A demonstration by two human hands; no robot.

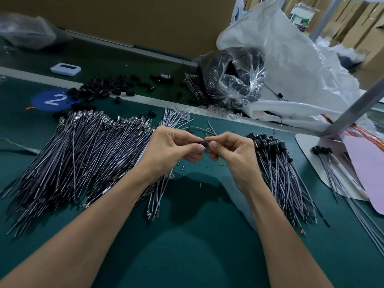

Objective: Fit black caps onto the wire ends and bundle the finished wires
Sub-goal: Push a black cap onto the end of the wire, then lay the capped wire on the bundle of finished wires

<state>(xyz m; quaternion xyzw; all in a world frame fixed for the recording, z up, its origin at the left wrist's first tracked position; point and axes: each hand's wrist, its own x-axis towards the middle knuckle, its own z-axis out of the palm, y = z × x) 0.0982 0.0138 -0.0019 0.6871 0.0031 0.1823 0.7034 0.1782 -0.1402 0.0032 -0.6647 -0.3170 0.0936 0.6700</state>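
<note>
My left hand (172,148) and my right hand (230,151) meet above the green mat, fingertips together. Between them sits a small black cap (204,144), pinched by both thumbs and forefingers. Whether a wire end is in it is hidden by my fingers. A wide heap of uncapped grey wires (79,154) lies to the left, reaching under my left wrist. To the right lies a pile of capped wires (278,163) with black caps at their far ends. Loose black caps (104,88) are scattered at the back left.
A clear plastic bag of black parts (232,80) and a large white bag (291,65) stand at the back right. A grey metal post (357,104) rises on the right above pink paper (365,169). A small white device (65,69) lies far left.
</note>
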